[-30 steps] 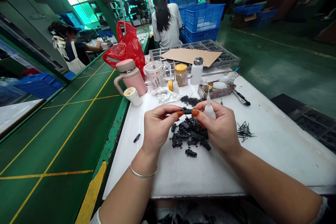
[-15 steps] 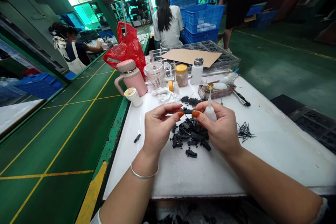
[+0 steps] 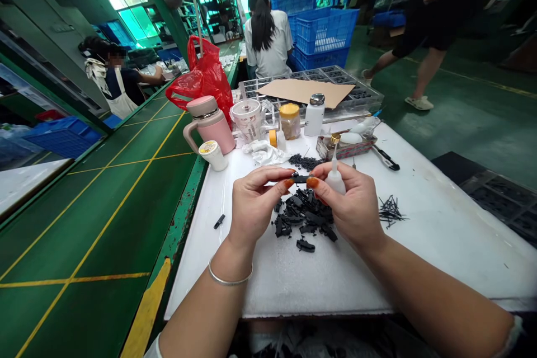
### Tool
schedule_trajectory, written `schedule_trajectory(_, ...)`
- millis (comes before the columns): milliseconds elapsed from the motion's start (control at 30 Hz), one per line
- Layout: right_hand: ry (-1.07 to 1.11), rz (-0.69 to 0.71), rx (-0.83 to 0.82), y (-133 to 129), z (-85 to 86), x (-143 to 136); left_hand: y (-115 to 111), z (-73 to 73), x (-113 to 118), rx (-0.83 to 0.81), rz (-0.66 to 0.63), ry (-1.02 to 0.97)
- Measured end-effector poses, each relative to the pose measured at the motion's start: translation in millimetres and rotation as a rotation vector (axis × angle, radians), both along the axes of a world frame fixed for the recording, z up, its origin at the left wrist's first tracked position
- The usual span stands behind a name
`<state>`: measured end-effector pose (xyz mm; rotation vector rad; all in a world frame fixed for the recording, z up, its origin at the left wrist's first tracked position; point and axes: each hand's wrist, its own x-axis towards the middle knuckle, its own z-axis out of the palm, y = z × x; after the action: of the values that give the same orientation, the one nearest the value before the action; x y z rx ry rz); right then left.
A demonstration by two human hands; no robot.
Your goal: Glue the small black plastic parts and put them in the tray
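Between the fingertips of both hands sits a small black plastic part [image 3: 300, 179], held level above the white table [image 3: 293, 285]. My left hand [image 3: 257, 201] pinches its left end. With thumb and forefinger my right hand [image 3: 354, 201] grips the other end, and a small white dropper bottle [image 3: 335, 180] with a thin nozzle is also tucked in that hand. Below lies a pile of similar black parts [image 3: 304, 213]. Tiny black pieces [image 3: 305, 161] are heaped just behind the hands. One single black part [image 3: 219, 221] lies off to the left.
Thin black pins [image 3: 391, 210] lie to the right, near a box cutter [image 3: 386, 158]. Along the back stand a pink thermos [image 3: 213, 128], a yellow-lidded jar [image 3: 290, 122] and a white pump bottle [image 3: 314, 116]. A green conveyor belt [image 3: 104, 224] runs along the left. Co-workers are beyond.
My hands have barely moved and still hold the black part and the bottle. In the background, a person in black has walked to the right.
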<state>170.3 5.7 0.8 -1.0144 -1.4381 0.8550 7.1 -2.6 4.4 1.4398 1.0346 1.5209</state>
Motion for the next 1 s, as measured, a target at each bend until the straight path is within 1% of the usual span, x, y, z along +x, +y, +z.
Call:
schedule_trajectory(133,-0.012,-0.008,0.005,-0.4,0.2,0.3,2.0,-1.4,0.2,-0.044,-0.025,-0.054)
schedule_trajectory(267,-0.053,-0.027,0.043,-1.9,1.4,-0.9,3.8,-2.8,-0.5,-0.095,-0.077,-0.131)
schedule_trajectory(467,-0.098,-0.031,0.081,-4.4,1.9,-3.0,4.1,-1.9,-2.7,-0.146,-0.156,-0.191)
schedule_trajectory(733,-0.119,-0.040,0.090,-5.3,1.3,-2.3,5.0,-0.9,-3.0,-0.192,-0.176,-0.233)
schedule_trajectory(1000,-0.115,-0.051,0.129,-6.6,1.1,-1.8,4.8,-1.0,-3.1,-0.184,-0.180,-0.247)
